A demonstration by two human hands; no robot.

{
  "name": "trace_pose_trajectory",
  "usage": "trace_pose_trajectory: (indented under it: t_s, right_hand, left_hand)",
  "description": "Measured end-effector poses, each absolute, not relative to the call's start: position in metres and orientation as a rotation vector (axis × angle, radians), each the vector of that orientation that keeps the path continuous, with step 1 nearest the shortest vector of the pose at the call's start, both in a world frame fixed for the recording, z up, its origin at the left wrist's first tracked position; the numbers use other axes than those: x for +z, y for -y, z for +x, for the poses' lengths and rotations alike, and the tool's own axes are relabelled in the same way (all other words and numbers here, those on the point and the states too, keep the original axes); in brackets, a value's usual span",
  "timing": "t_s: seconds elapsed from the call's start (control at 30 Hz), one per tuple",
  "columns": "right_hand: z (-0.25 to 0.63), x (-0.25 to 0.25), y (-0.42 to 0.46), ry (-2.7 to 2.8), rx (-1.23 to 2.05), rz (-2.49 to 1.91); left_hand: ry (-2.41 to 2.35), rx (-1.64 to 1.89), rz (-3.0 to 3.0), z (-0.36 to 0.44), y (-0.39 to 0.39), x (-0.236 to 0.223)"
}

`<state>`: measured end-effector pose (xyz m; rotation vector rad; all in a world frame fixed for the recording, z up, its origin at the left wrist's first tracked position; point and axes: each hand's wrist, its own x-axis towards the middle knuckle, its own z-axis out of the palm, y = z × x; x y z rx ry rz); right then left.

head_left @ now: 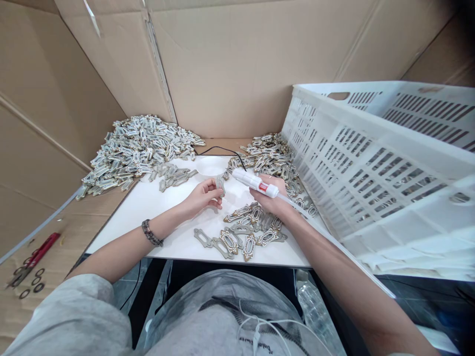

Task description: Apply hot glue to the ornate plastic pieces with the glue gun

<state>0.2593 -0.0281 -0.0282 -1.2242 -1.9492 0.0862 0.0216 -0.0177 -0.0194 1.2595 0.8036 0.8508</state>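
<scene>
My left hand (198, 198) pinches a small grey label-frame plate (220, 185) upright between thumb and fingers, above the white board (115, 230). Wrapped in my right hand (272, 198) is a white hot glue gun (256, 182), its nozzle end toward the left, close to the plate. A long pale glue stick (334, 240) runs out of its back along my right forearm. Below the hands lie several more label-frame plates (249, 246), some patterned white and gold side up, others plain grey. Whether the nozzle touches the plate I cannot tell.
Large heaps of plates stand at the back left (141, 148) and back right (272, 153). A white slatted crate (315, 116) borders the right side. Cardboard walls (241, 64) enclose the back. Red-handled scissors (46, 247) and dark rings (38, 287) lie left. A black cable (218, 147) crosses behind.
</scene>
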Motion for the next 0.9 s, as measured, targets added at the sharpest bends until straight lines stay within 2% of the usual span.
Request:
trace_pose_trajectory:
  t_s: [0.33,0.9]
  right_hand:
    - [0.2593,-0.0237,0.031,1.908,0.134,-1.209]
    - [0.258,-0.0217,0.0323,1.907,0.11,-1.272]
  left_hand:
    - [-1.01,0.987,1.39,0.0202,0.0148,-0.0176]
    - [-1.048,1.157,1.509,0.0158,0.0105,-0.0153]
